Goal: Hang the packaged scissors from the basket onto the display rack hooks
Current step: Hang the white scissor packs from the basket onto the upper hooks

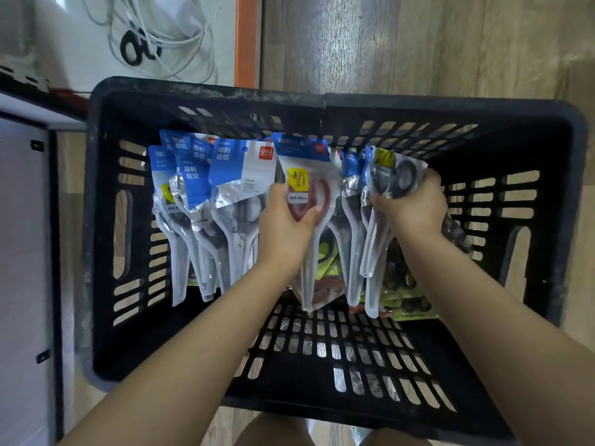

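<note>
- The packaged scissors lie inside the black basket [106,220], leaning against its far wall in a fanned row, header cards up toward the far rim and blade tips pointing back toward the person.
- The red-handled pack [306,194] stands in the middle of that row; its long axis runs from far rim to near floor of the basket, nearly in line with the left forearm.
- The left hand [285,226] is closed on this pack at the handle end, thumb on the front film and fingers behind.
- The black-handled pack [391,175] sits just to the right, tilted slightly, with the same far-to-near axis.
- The right hand [415,207] grips its handle end, fingers wrapped over the film; it may hold more than one pack, which cannot be told.
- Both hands already sit on their packs, so neither is nearer; the lift would probably go straight up along the packs' length.
- More blue-carded packs [196,188] remain at the left, untouched.
- No display rack hooks are in view.
</note>
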